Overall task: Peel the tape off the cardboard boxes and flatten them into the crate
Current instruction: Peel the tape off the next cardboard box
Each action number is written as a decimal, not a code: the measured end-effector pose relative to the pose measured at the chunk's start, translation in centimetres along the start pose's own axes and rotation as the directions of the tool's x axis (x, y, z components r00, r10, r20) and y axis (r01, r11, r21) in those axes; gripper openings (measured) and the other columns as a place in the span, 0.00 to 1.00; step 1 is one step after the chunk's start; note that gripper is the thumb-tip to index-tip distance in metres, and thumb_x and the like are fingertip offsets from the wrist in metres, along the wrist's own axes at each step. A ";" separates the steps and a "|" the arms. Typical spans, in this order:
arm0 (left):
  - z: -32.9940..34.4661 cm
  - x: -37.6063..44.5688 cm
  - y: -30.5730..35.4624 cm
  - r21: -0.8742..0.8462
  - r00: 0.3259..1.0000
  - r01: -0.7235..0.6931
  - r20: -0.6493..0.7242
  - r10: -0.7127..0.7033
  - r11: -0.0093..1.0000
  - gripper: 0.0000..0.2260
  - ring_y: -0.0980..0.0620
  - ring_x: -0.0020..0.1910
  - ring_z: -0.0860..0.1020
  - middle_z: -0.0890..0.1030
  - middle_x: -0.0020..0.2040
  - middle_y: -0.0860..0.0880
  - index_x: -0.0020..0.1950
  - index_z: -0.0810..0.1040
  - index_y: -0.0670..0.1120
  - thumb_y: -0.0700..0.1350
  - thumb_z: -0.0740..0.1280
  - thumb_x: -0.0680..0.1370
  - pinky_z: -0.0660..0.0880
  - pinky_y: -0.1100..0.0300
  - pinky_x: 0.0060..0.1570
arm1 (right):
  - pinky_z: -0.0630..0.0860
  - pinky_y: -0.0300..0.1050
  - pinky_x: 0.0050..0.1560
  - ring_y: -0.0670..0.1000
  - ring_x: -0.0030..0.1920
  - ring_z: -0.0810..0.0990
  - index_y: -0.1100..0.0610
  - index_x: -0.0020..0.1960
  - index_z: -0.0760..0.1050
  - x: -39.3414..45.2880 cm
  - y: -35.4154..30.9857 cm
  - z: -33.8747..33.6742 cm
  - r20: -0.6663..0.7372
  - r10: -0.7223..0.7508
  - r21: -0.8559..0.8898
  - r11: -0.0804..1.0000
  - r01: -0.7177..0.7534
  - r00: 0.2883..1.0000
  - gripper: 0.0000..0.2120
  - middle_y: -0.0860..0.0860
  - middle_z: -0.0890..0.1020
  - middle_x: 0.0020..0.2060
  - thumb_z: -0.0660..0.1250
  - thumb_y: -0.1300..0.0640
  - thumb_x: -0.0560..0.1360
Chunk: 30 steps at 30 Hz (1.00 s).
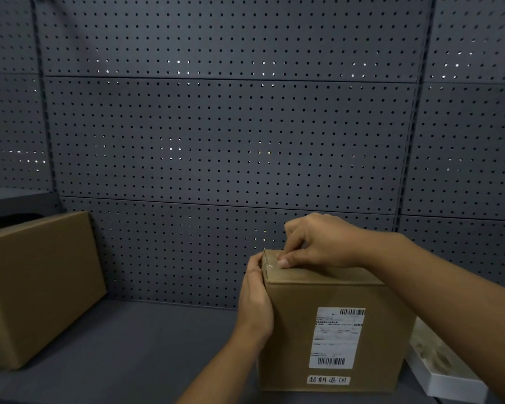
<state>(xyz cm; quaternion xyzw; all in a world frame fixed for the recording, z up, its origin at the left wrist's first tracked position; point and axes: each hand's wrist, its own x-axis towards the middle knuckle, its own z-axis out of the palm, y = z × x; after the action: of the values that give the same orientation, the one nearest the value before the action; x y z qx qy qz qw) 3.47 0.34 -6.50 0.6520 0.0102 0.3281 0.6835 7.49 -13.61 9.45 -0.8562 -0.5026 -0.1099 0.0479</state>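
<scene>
Forearms are entering from the lower edge of the view and converging on the labelled cardboard box (330,330), which is standing upright on the dark bench (123,345) at the lower right, in front of the pegboard wall (228,135).

Progress: the task is judged to be at an early stage. The labelled box is standing fully formed, with its top flaps closed and a strip of clear tape (270,265) lying across the near left corner of the top face. A second cardboard box (38,287) is sitting well apart at the left of the bench, also unflattened. No crate is showing in this view. Remaining work appears to be: lifting the tape, opening and flattening this box, then repeating the sequence on the second box.

Hand pose:
- The left hand (255,301) is lying against the left side wall of the labelled box, fingers extended upward and wrapping the upper corner, steadying the box.
- The right hand (318,243) is arching over the top face from the right. Its fingers are curling down, and the thumb (285,262) is pressing flat on the tape near the corner; it appears to be working the tape end loose. Whether a free end is actually being pinched cannot be determined.

A white tray (446,377) is lying just beside the labelled box at the right.
</scene>
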 end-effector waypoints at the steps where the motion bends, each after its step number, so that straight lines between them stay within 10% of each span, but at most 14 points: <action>1: 0.0 0.0 0.1 0.007 1.000 -0.010 0.002 0.009 1.000 0.22 0.53 0.55 0.82 0.84 0.54 0.51 0.62 0.77 0.62 0.63 0.47 0.80 0.78 0.51 0.57 | 0.64 0.40 0.43 0.40 0.44 0.74 0.44 0.55 0.86 0.1 -0.1 -0.1 0.011 -0.010 -0.005 1.000 0.010 1.000 0.14 0.41 0.75 0.41 0.70 0.38 0.77; 9: -0.1 -0.3 0.4 -0.003 1.000 -0.031 -0.003 0.031 1.000 0.27 0.47 0.56 0.82 0.84 0.55 0.48 0.63 0.77 0.59 0.69 0.47 0.78 0.77 0.40 0.60 | 0.76 0.43 0.54 0.40 0.50 0.77 0.44 0.56 0.86 -0.6 0.6 -0.6 0.056 -0.033 0.098 0.995 0.028 0.998 0.11 0.39 0.78 0.46 0.72 0.43 0.77; 19: 0.0 -0.1 0.0 0.063 0.998 -0.057 -0.012 0.058 0.996 0.22 0.57 0.52 0.80 0.83 0.52 0.54 0.61 0.76 0.62 0.61 0.45 0.82 0.75 0.63 0.52 | 0.73 0.47 0.49 0.44 0.52 0.76 0.41 0.60 0.78 -1.3 -0.4 1.2 -0.096 -0.107 -0.177 0.980 0.089 0.990 0.10 0.39 0.76 0.51 0.61 0.44 0.84; 30: 0.1 0.2 0.3 0.047 0.997 -0.066 -0.023 0.067 0.997 0.22 0.53 0.51 0.82 0.84 0.51 0.51 0.62 0.78 0.57 0.60 0.47 0.82 0.78 0.52 0.53 | 0.62 0.44 0.42 0.45 0.51 0.71 0.46 0.58 0.67 -1.6 -0.6 2.0 -0.098 -0.146 -0.304 0.946 0.110 0.984 0.09 0.40 0.71 0.53 0.50 0.46 0.86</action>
<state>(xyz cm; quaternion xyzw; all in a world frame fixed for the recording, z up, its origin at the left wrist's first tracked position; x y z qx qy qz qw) 3.58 0.31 -6.15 0.6636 0.0045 0.3583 0.6567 6.49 -14.31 7.08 -0.8110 -0.5313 -0.2379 -0.0589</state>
